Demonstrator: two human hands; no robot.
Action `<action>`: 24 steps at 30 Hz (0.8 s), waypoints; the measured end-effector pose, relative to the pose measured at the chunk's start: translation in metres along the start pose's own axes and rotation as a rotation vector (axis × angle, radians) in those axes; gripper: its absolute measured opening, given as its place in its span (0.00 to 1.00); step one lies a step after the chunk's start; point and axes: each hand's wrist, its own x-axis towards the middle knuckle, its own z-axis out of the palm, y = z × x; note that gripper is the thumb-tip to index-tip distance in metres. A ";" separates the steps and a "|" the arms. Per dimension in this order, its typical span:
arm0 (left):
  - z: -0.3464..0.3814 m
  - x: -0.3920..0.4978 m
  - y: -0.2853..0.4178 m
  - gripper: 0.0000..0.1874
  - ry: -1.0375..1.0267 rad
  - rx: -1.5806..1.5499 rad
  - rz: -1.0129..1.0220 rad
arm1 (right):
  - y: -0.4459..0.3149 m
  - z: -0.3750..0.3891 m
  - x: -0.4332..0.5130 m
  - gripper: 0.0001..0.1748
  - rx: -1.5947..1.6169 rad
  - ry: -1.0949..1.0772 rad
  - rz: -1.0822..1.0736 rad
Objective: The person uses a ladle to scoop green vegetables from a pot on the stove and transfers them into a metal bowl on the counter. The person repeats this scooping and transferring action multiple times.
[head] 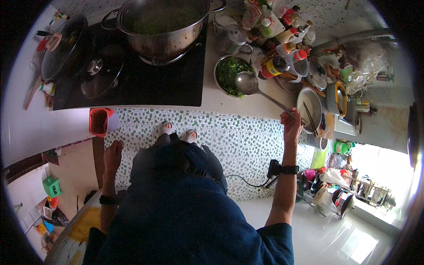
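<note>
My right hand (291,125) grips the handle of a metal ladle (246,82). The ladle's round head is over the edge of a metal bowl (217,79) filled with chopped leafy greens (231,66). Whether the head touches the greens, I cannot tell. Beside my right hand, a pale metal basin (318,102) has a pair of dark chopsticks (309,117) leaning across it. My left hand (113,155) hangs low at my side, its palm hidden and nothing visible in it. A large steel pot (165,41) with steamy green contents stands on the black cooktop (159,86).
A glass lid (102,78) lies on the cooktop's left part, near a dark wok (64,49). Sauce bottles (275,68) and a lidded metal pot (233,39) crowd the counter's right. A red-lined bin (99,122) stands on the floor below the counter.
</note>
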 end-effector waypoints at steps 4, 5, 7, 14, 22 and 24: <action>0.005 -0.011 0.013 0.15 -0.061 -0.029 -0.108 | -0.001 0.000 0.009 0.15 -0.014 -0.066 0.025; 0.006 -0.014 0.017 0.15 -0.063 -0.054 -0.119 | -0.001 0.001 0.011 0.15 -0.027 -0.072 0.026; 0.010 -0.022 0.024 0.15 -0.084 -0.033 -0.183 | -0.001 0.003 0.015 0.15 -0.037 -0.091 0.033; 0.019 -0.045 0.033 0.14 -0.041 -0.019 -0.186 | -0.002 0.012 0.031 0.16 -0.095 -0.192 0.008; 0.023 -0.054 0.039 0.13 -0.017 -0.051 -0.224 | -0.008 0.015 0.038 0.17 -0.102 -0.233 0.036; 0.023 -0.055 0.041 0.13 -0.028 -0.027 -0.224 | -0.010 0.016 0.038 0.17 -0.116 -0.226 0.031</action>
